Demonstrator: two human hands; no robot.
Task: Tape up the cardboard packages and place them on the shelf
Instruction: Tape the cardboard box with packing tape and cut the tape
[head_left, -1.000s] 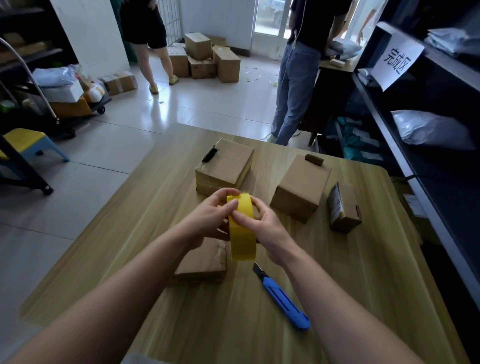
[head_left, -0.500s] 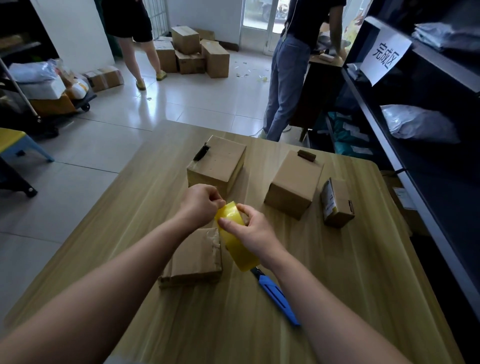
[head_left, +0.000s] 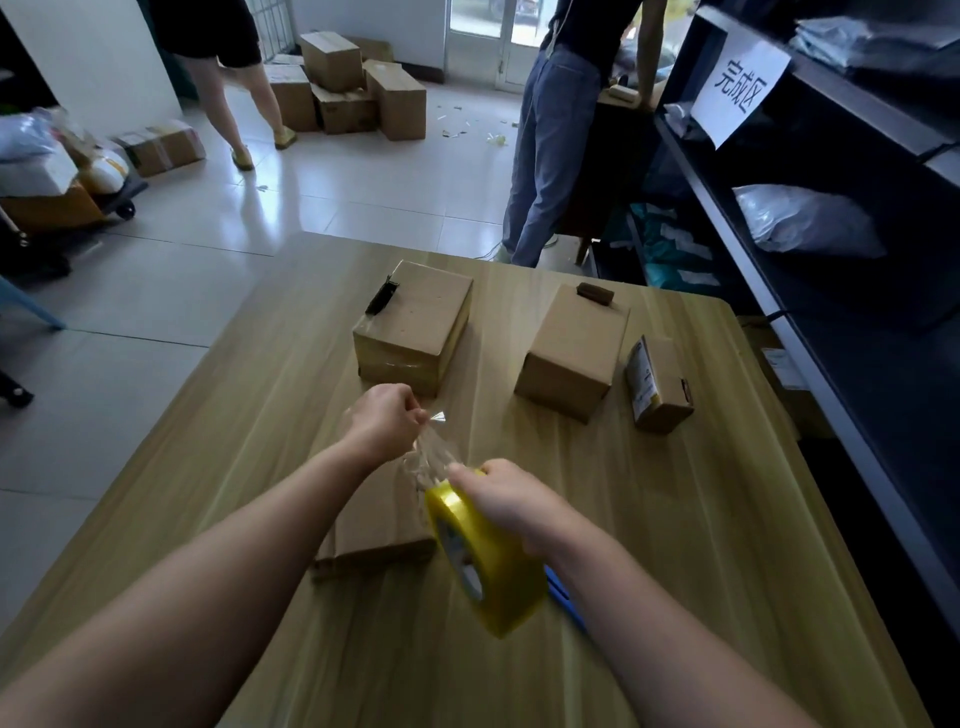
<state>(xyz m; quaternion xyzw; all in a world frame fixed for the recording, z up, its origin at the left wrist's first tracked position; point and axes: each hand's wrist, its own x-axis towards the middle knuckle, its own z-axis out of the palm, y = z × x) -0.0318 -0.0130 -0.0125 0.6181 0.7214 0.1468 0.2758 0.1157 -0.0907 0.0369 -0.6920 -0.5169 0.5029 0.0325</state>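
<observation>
Near the middle of the frame I saw the left hand (head_left: 382, 415) pinching the clear tape end (head_left: 431, 448). Just below, the right hand (head_left: 506, 501) gripped the yellow roll (head_left: 491, 564).

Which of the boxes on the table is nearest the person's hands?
The flat box, lying just below the left hand and beside the yellow tape roll that the right hand holds. The other three boxes stand farther back and are taller.

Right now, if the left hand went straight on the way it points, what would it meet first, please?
Probably the box with the black clip, just beyond the left hand; its height is unclear, so it might pass over.
</observation>
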